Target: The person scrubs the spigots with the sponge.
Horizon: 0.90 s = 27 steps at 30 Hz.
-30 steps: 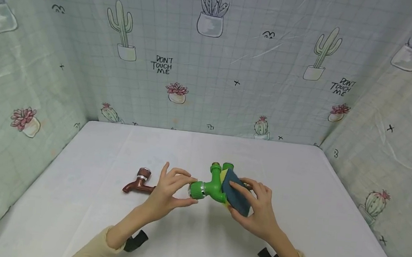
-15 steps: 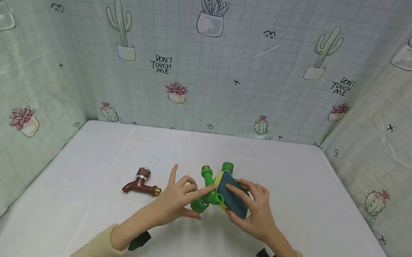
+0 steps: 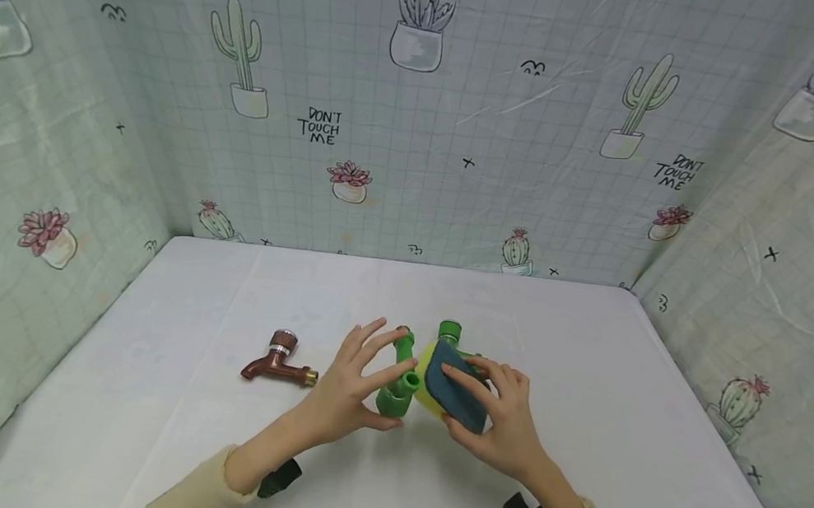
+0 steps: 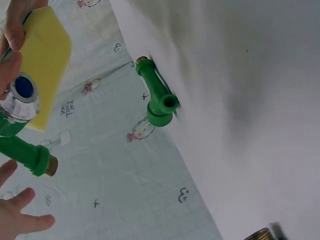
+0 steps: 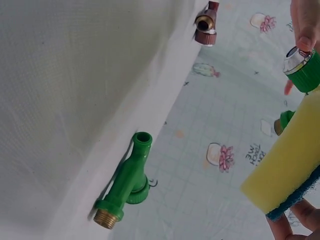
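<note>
My left hand (image 3: 343, 396) holds a green plastic tap (image 3: 395, 403) above the table, thumb below and fingers along its upper side. Its chrome-trimmed knob (image 4: 20, 105) and brass threaded end (image 4: 51, 165) show in the left wrist view. In my right hand (image 3: 508, 426) is a sponge (image 3: 455, 390), yellow foam on one side and a dark blue-green scouring layer on the other. The foam (image 5: 285, 160) faces the held tap, close beside it. My right fingers press on the scouring side. Part of the held tap is hidden behind my left fingers.
Another green tap (image 3: 449, 330) lies on the white table (image 3: 621, 409) behind the sponge, partly covered by it. To the left lies a brown tap (image 3: 280, 362) with a brass end. Cloth printed with cacti (image 3: 519, 253) walls the back and sides.
The held tap has turned from knob pointing left to knob toward me, and shifted slightly left. My left fingers have changed their grip. The sponge has tilted, showing more yellow.
</note>
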### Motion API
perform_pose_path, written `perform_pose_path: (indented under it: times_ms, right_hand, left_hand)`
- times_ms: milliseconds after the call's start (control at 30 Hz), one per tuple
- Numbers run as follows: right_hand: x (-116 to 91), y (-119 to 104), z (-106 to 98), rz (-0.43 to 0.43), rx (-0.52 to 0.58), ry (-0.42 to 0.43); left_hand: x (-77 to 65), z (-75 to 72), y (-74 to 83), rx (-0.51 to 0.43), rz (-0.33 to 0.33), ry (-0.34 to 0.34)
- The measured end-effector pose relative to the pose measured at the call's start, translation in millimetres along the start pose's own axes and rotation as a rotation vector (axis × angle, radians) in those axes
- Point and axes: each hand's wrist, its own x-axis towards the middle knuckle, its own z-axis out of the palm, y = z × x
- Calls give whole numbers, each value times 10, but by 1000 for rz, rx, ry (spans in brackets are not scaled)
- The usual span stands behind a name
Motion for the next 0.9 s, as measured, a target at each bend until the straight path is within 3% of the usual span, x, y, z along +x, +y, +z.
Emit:
perform_pose_path:
  times_ms: [100,267,400,667,900]
  right_hand:
    - [0,10,-12,-8,-9,1]
    - [20,28,-66,-35,-24,44]
    - [58,21,-124,-43,-18,62]
    - [161,-81,-129,-100,20,35]
    - [258,-133,-90,-101,-22,35]
  left_hand:
    - [7,37,-27,-221,-65,10]
    - [14,42,-33,-587,-248,30]
    - [27,11,-43,-796,-346,3]
    - [22,-44,-46,-941,-462,-99]
    - [49,-29,-14,-1079,-509,-174]
